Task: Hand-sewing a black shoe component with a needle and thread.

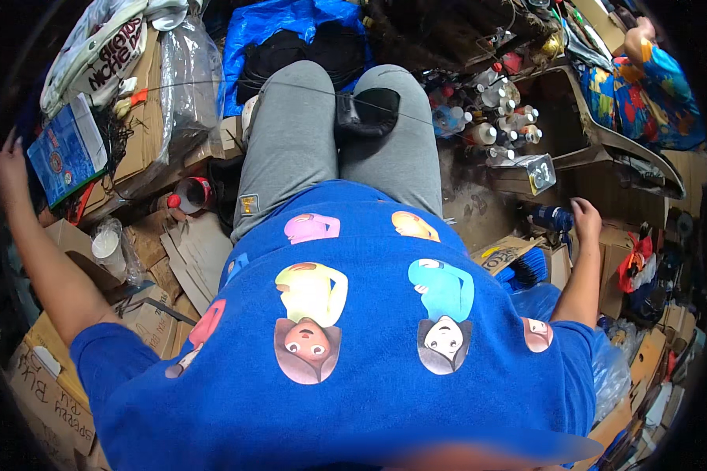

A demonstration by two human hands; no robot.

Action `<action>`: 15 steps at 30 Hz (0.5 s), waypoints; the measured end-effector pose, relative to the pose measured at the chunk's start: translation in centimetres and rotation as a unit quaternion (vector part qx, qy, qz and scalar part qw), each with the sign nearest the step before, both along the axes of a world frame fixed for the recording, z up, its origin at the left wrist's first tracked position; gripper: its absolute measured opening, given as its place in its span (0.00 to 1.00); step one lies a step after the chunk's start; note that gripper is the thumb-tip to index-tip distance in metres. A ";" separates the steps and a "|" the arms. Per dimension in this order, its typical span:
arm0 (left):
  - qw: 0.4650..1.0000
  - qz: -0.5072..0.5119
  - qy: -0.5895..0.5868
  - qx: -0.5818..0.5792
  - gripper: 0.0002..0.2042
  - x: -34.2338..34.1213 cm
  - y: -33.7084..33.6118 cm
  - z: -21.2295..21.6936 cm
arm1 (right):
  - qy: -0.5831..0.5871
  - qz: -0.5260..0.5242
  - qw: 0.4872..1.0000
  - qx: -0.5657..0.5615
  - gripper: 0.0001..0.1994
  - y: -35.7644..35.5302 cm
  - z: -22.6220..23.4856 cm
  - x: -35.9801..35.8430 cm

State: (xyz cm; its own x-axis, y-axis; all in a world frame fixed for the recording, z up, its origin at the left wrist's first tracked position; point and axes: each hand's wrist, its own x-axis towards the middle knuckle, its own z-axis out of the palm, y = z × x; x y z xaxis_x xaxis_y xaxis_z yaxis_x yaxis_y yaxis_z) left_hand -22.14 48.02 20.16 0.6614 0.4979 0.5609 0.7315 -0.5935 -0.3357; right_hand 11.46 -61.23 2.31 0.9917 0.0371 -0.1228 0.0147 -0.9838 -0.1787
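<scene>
A black shoe (375,111) sits between my thighs, near my right knee, its rounded end turned up. A thin dark thread (291,85) crosses my lap at the shoe and runs out to both sides. My arms are spread wide. At the far left my left hand (9,169) is raised with its fingers pinched together, beside a blue printed packet. Out to the right, my right hand (586,220) is also pinched, near a dark bottle (548,217). The thread heads toward both hands, but its ends are too fine to see.
Cardboard (143,118) and plastic wrap stand at left, by a blue packet (67,153). Several capped bottles (503,118) crowd the right floor beside a clear container (530,174). A blue sheet (247,31) lies ahead. Another person's hand (642,38) shows at upper right.
</scene>
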 end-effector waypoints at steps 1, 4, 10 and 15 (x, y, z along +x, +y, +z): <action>0.979 -0.091 -0.111 -0.145 0.18 3.4 -4.3 -2.3 | 0.042 -0.012 0.999 -0.025 0.16 1.0 -0.3 -0.1; 0.840 -0.269 -0.226 -0.412 0.15 12.5 -25.8 -6.3 | 0.195 0.159 0.967 0.042 0.18 13.5 -2.3 0.7; 0.598 -0.477 -0.034 -0.644 0.10 22.0 -45.7 -14.6 | 0.134 0.262 0.879 0.375 0.12 34.4 2.4 -2.1; 0.512 -0.489 0.034 -0.706 0.11 25.3 -47.9 -17.7 | 0.128 0.306 0.856 0.397 0.07 39.0 2.1 -1.4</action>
State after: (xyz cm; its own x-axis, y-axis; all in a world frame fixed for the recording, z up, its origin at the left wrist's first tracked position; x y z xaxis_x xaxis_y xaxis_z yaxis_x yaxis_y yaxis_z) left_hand 3.19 0.09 2.43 0.9755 -0.2122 0.0585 -0.1319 -0.3506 0.9272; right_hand 10.04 -22.26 4.43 0.7008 0.7128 -0.0281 0.3438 -0.3720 -0.8622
